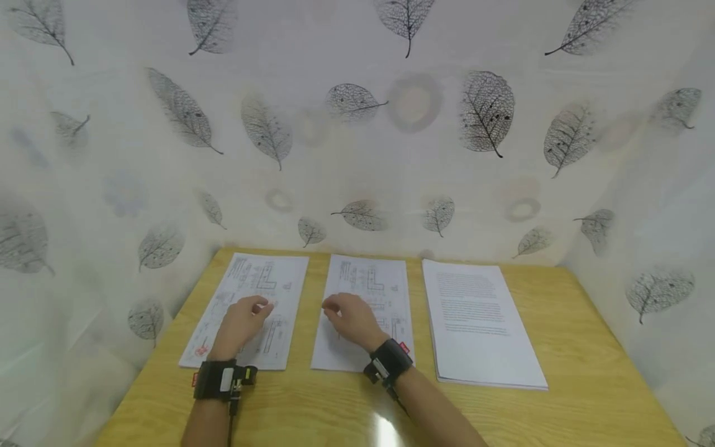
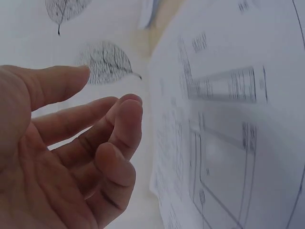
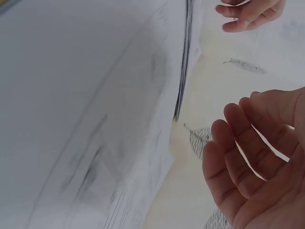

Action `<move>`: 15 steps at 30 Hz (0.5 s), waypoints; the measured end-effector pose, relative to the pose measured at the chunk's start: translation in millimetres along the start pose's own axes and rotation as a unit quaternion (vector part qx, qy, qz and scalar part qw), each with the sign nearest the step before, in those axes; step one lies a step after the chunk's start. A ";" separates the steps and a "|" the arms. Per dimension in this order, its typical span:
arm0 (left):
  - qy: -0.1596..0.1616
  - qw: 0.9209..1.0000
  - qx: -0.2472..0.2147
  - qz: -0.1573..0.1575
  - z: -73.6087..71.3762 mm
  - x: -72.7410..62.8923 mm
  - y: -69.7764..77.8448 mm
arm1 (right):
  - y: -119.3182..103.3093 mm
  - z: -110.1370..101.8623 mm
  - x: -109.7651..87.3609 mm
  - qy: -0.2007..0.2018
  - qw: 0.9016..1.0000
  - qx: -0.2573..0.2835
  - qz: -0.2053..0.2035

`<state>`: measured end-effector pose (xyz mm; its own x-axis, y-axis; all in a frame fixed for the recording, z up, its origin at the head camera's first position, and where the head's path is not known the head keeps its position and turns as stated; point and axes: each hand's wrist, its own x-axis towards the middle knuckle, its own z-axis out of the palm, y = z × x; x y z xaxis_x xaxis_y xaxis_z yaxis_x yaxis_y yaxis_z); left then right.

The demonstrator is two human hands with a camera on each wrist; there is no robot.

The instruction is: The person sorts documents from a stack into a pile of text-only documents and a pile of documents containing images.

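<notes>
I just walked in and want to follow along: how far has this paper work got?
Looks done: the left drawing sheet, middle drawing sheet and text stack lie side by side on the table. In hand: nothing; the left hand and right hand, loosely curled, are over the drawings, gripping no paper. Still left: perhaps handling those sheets, but nothing visible settles that.

A yellow wood-grain surface (image 1: 598,360) is carrying white papers in a row. On the left, a printed drawing (image 1: 281,326) is lying flat, a red mark (image 1: 201,349) showing near its lower left corner. A second drawing (image 1: 388,292) is lying near it, bare wood separating the two. To the right, a stack of text pages (image 1: 483,347) is resting slightly slanted.
</notes>
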<state>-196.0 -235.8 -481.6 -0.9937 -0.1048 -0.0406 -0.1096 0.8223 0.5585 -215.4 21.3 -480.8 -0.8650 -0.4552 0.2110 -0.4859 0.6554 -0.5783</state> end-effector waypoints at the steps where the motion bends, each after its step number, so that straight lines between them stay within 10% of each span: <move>1: -0.003 1.000 0.005 -0.008 -2.3 -0.2 -2.7 | -3.9 4.0 3.4 -0.005 1.000 0.003 0.001; 9: -0.016 0.997 0.030 -0.073 -18.8 -4.0 -13.8 | -29.4 33.8 15.9 -0.044 0.997 0.060 0.035; 15: 0.020 0.991 0.064 -0.113 -26.6 -11.0 -21.2 | -44.9 48.3 21.6 -0.104 0.994 -0.002 0.015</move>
<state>-182.1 -266.9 -471.0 -0.9416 -0.3154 -0.1183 -0.3349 0.8393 0.4282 -206.2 -47.1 -488.3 -0.8346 -0.5503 0.0255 -0.4611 0.6725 -0.5789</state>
